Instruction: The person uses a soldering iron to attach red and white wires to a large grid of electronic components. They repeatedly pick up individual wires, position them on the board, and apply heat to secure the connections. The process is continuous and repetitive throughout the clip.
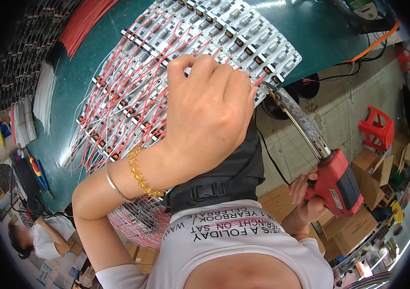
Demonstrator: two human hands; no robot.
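My left hand (pixel 209 108) is closed above a grey panel of small circuit modules (pixel 224 19). A short red wire (pixel 260 79) comes out of its pinched fingers; the fingertips are mostly hidden behind the hand. My right hand (pixel 306 197) grips the handle of a red and black soldering gun (pixel 339 183). Its long metal barrel (pixel 299 118) slants up to the panel's right edge, with the tip close to the red wire. I cannot tell whether they touch. Many red and white wires (pixel 118 96) trail over the left part of the panel.
Under the panel is a green table (pixel 330 29). Bundles of red wires (pixel 82 26) and white wires (pixel 46 96) lie at left, with stacked panels (pixel 22 53) beyond. An orange cable (pixel 373 45) crosses the far right. A red stool (pixel 377 129) and cardboard boxes (pixel 354 231) stand right; another person (pixel 51 238) sits lower left.
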